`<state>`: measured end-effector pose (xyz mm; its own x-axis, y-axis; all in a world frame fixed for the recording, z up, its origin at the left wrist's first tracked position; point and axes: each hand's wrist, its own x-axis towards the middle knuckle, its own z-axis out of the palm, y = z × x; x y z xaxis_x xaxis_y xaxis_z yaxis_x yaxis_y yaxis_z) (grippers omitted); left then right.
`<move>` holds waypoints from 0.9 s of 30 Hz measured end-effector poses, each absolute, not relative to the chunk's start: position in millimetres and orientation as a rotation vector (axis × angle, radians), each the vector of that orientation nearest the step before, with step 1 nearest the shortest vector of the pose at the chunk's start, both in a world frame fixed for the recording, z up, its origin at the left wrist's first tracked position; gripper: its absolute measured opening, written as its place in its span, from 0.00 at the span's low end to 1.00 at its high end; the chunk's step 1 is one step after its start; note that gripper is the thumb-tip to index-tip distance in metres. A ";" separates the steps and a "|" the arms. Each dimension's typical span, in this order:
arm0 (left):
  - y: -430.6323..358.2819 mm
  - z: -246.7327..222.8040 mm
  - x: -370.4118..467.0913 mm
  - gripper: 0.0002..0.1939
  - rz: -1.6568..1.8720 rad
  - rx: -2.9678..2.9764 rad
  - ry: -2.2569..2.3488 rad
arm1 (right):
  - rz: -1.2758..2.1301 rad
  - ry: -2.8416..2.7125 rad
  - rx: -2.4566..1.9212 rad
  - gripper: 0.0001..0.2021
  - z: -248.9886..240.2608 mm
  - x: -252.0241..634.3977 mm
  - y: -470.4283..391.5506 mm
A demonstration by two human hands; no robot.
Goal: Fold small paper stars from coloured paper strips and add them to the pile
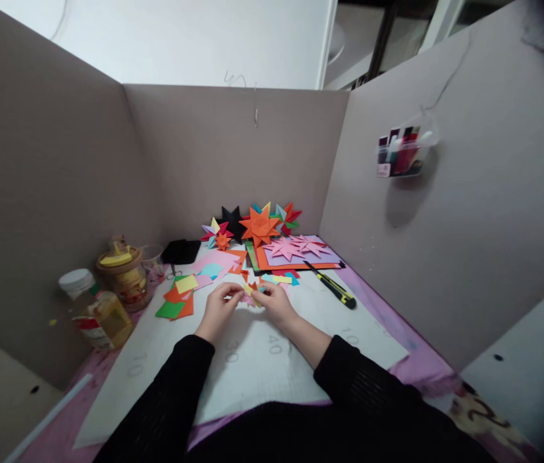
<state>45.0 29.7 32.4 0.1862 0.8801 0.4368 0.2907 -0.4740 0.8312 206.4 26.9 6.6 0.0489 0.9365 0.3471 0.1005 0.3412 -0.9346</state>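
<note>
Between my two hands is a small folded paper star [251, 296] in yellow, orange and pink, held just above the white board [253, 373]. My left hand [220, 305] pinches its left side with thumb and forefinger. From the right, my right hand [276, 305] is closed on the other edge. My fingertips hide parts of the star. Left of my hands lie loose paper squares [173, 302] in orange, green and yellow. Right behind them are small blue and yellow paper pieces [285, 279]. A yellow and black utility knife [332, 286] rests at the right with its blade side pointing away.
Finished paper stars [261, 225] stand against the back panel [233, 148]. Pink stars [286, 247] lie on stacked coloured sheets [320, 260]. At left are a jar [101, 318], a brown tub [125, 276], a plastic cup [152, 260] and a black phone-like object [181, 251]. A clear container [402, 151] hangs on the right panel.
</note>
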 end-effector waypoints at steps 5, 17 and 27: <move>25.8 36.1 45.6 0.08 1.314 1.937 1.112 | 0.828 -1.393 -1.042 0.08 5.9 206.7 27.0; 28.1 27.9 49.4 0.10 1.213 2.201 1.253 | 0.683 -1.532 -1.044 0.08 14.2 205.3 19.9; 29.5 22.8 48.5 0.11 1.223 2.020 1.260 | 0.836 -1.413 -1.043 0.08 9.8 203.2 23.3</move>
<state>48.5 29.5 22.8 0.1850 0.8776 0.4422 0.4678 -0.4744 0.7458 203.2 23.3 9.8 0.0273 0.9319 0.3618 0.1317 0.3554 -0.9254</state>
